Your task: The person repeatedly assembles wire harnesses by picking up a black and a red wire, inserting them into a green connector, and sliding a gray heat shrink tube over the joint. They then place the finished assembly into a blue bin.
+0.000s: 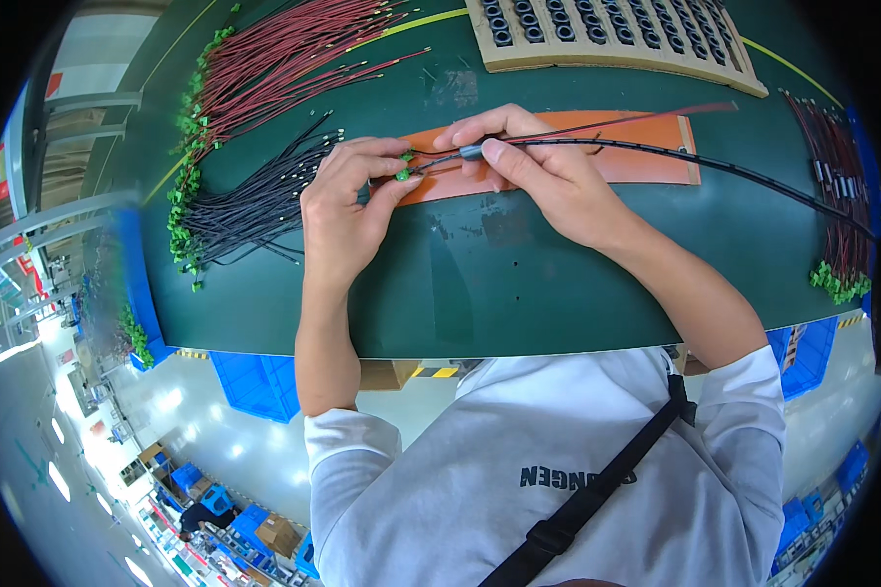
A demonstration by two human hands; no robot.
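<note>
My left hand [343, 205] pinches the green connectors [404, 174] at the end of a cable, thumb and fingertips closed round them. In my right hand [563, 181] a dark grey cylindrical sleeve [472, 152] is gripped between thumb and fingers, with wires running through it. A black cable [715, 166] trails from it to the right, past the table's right side. Above that, a thin red wire [646, 119] stretches rightward. Both hands are over a long orange board [646, 161], which lies flat under the cable.
Bundles of red wires [274, 59] and black wires [250, 210] with green connectors lie at the left of the green table [499, 293]. A tray [597, 59] with rows of dark rings sits at the back. More sleeved wires [842, 186] lie at the right; blue bins [255, 382] stand below.
</note>
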